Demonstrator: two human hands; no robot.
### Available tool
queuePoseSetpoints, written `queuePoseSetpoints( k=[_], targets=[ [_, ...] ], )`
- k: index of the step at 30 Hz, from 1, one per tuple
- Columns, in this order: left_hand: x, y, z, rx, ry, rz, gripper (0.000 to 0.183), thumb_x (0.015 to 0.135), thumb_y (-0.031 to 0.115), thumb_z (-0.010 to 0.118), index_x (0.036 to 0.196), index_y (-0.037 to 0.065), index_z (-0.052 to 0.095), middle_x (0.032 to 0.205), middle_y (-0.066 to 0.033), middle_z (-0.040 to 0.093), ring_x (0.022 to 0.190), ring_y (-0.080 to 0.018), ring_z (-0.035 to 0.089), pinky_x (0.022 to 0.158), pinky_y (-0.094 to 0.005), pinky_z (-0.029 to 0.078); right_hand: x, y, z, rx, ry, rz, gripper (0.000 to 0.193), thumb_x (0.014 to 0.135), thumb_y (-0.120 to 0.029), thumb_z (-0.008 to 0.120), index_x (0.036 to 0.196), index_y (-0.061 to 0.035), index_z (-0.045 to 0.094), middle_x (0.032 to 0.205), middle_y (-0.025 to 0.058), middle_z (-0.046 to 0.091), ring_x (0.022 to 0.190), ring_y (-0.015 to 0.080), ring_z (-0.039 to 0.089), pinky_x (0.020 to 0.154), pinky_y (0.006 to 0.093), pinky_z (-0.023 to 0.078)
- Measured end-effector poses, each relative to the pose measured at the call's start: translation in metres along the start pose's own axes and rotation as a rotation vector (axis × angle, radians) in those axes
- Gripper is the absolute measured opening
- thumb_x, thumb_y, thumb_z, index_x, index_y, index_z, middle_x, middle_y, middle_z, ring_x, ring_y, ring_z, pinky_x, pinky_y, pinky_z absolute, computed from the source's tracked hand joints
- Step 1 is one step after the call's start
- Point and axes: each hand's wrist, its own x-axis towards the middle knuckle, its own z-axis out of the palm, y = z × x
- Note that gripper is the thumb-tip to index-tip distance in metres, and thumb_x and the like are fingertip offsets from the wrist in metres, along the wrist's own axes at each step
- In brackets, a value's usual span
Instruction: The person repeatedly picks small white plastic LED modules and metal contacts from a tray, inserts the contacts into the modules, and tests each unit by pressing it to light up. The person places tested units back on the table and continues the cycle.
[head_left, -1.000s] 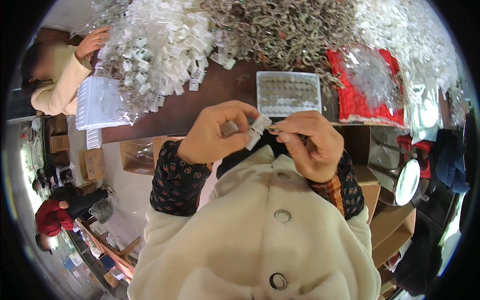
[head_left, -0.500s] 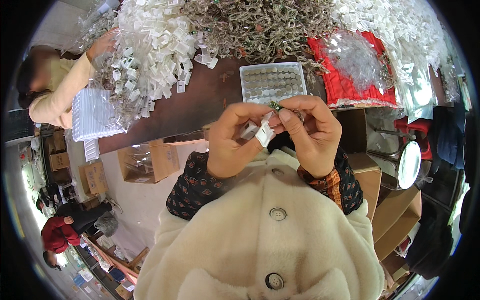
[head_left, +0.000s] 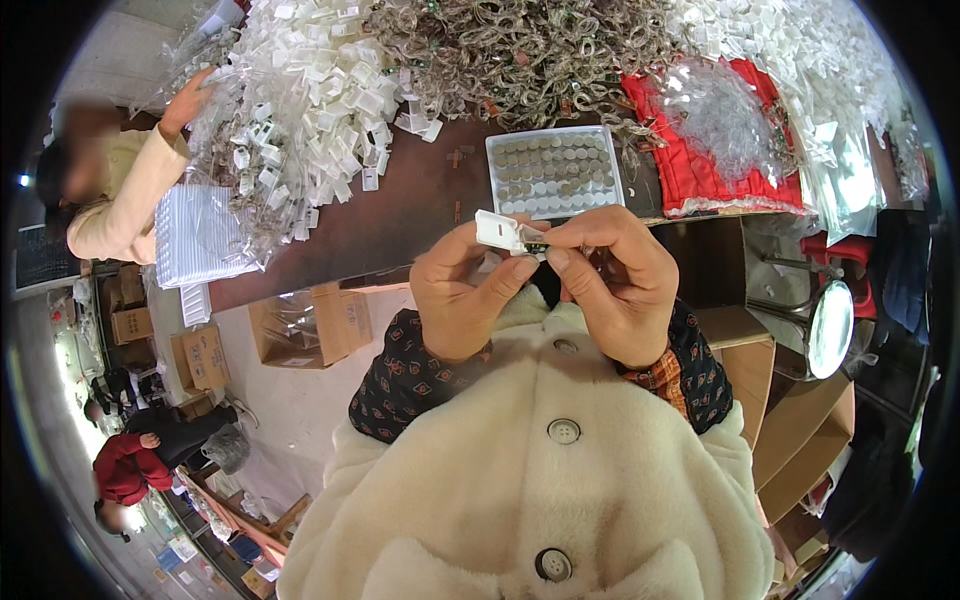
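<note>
Here: left hand [head_left: 462,295] | right hand [head_left: 620,280] | both pinching white clip [head_left: 497,231], apparently

Both hands [head_left: 545,290] raised, fingertips pinched together

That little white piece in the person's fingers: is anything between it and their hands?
Nothing visible. The small white piece is pinched directly between the left hand and the right hand, held up above the fluffy coat. The white tray of round parts lies apart on the table behind.
</note>
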Motion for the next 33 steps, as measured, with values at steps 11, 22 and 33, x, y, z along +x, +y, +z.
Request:
queuePoseSetpoints(
  k=[11, 22, 33],
  targets=[
    [0.000, -0.015, -0.002, -0.162, 0.015, 0.075, 0.027, 0.091, -0.001, 0.071, 0.114, -0.002, 0.057, 0.113, -0.0145, 0.071, 0.101, -0.0166, 0.066, 0.091, -0.0302, 0.053, 0.001, 0.004, -0.003, 0.094, -0.160, 0.029, 0.021, 0.089, 0.008, 0.069, 0.108, 0.0001, 0.070, 0.100, 0.0060, 0.068, 0.092, 0.0108, 0.065, 0.078, 0.0239, 0.051],
    [-0.006, -0.019, 0.001, 0.131, 0.026, 0.266, 0.024, 0.096, -0.004, 0.062, 0.114, -0.001, 0.048, 0.113, -0.0217, 0.069, 0.097, -0.0167, 0.065, 0.087, -0.0314, 0.053, -0.001, -0.009, 0.003, -0.057, -0.045, 0.105, 0.021, 0.087, 0.007, 0.066, 0.104, -0.0043, 0.062, 0.096, 0.0013, 0.068, 0.072, 0.0021, 0.054, 0.065, 0.0189, 0.047],
    [-0.010, -0.028, -0.001, -0.506, 0.119, 0.004, 0.016, 0.099, 0.004, 0.059, 0.113, 0.003, 0.050, 0.113, -0.0212, 0.069, 0.096, -0.0193, 0.067, 0.083, -0.0325, 0.056, 0.005, 0.010, 0.012, 0.485, -0.101, 0.409, 0.020, 0.092, 0.002, 0.069, 0.094, -0.0029, 0.050, 0.093, 0.0097, 0.065, 0.076, 0.0131, 0.065, 0.068, 0.0257, 0.057]
  ],
)
